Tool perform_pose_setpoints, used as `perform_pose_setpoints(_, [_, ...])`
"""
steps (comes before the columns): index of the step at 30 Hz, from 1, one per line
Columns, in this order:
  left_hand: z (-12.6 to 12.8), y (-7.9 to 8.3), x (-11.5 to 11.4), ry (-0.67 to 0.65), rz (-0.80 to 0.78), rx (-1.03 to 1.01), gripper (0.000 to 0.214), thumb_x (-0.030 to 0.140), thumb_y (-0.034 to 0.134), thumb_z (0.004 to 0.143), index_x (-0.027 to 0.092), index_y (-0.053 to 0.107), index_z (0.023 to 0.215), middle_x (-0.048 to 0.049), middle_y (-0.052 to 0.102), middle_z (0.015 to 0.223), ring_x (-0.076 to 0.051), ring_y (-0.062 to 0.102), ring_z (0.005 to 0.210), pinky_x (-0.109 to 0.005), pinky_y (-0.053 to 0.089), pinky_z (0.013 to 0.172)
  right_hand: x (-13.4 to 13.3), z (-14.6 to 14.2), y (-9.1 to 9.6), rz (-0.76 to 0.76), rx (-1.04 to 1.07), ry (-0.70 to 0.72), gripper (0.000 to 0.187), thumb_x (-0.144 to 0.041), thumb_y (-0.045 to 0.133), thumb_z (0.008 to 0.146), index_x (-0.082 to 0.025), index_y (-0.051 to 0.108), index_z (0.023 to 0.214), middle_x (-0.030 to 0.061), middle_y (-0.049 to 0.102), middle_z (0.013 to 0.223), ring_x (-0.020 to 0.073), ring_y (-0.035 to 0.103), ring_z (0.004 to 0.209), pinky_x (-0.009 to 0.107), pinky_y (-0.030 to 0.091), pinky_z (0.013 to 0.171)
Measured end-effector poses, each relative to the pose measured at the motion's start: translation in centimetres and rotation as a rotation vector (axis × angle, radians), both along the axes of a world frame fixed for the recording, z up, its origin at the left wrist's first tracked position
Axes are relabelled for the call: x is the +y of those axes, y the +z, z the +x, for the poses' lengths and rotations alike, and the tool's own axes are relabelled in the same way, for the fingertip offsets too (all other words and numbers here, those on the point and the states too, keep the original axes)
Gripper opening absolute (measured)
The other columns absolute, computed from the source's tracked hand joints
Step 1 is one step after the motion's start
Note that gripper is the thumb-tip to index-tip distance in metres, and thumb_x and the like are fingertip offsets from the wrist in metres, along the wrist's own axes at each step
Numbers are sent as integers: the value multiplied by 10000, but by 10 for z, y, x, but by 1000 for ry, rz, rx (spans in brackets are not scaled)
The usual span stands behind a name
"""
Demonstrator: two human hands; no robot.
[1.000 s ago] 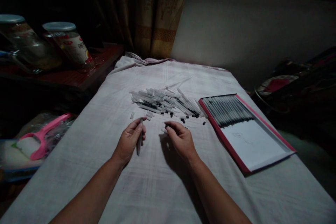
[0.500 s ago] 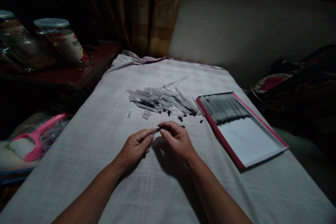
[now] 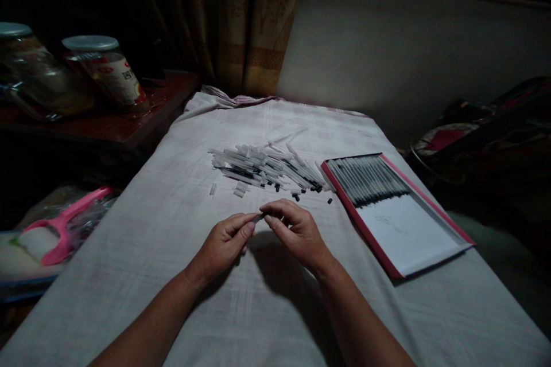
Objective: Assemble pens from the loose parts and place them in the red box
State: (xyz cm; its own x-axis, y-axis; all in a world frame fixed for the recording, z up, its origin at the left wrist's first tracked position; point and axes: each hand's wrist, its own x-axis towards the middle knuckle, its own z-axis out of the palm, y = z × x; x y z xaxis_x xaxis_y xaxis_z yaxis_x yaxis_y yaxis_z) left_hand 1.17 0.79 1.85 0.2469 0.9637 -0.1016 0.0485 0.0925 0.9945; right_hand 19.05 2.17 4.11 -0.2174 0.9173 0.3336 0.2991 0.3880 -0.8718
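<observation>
My left hand [image 3: 224, 242] pinches a slim, dark-tipped pen [image 3: 259, 218] between thumb and fingers, most of it hidden in the grip. At the pen's dark end, the thumb and forefinger of my right hand [image 3: 298, 233] close on it. Beyond both hands lies a loose pile of clear pen barrels [image 3: 258, 161], some with dark parts among them. Small black pen caps [image 3: 296, 197] are scattered at the pile's near edge. To the right, a shallow red-edged box [image 3: 353, 215] holds a row of pens [image 3: 370, 179] with black ends along its far half.
A pale checked cloth [image 3: 142, 252] covers the table. At left stand a lidded jar [image 3: 112, 77] and a glass jug [image 3: 47, 89] on a dark red side table [image 3: 129, 129]. A pink-handled tool [image 3: 64, 226] lies lower left. A curtain [image 3: 262, 28] hangs behind.
Both hands stay together on the pen, with the right hand shifted very slightly right. A small black cap near the right fingertips is now out of sight. The view has tilted a little.
</observation>
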Motion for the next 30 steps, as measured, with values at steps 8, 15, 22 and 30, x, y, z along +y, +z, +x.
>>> perform_pose_setpoints(8, [0,7,5,23,159,66,237,367,642,827,245,780,976,-51,678,752,-168,620,674,-263,521,605,-1,0,0,28,-6,-7,167,-184,584,851,-218,713,952,52,715,874,155,636,759,273,506,691])
perform_pose_setpoints(15, [-6,12,13,-164,355,401,245,318,564,885,237,757,1013,-51,716,875,-186,654,817,-286,501,755,-2,9,-6,58,-203,28,137,-253,566,880,-217,690,836,35,685,758,152,618,699,256,469,652])
perform_pose_setpoints(22, [3,5,8,-243,508,739,243,285,496,930,239,704,1048,-37,697,905,-166,648,805,-258,472,716,-11,11,-36,-35,-331,-113,351,-320,438,934,-203,602,646,12,602,604,137,539,579,240,414,572])
perform_pose_setpoints(30, [5,-5,2,-247,560,783,226,302,475,952,233,688,988,-31,682,879,-163,650,811,-248,475,717,-22,12,-41,-61,-224,-114,215,-273,487,906,-203,640,772,15,664,688,148,612,638,243,461,613])
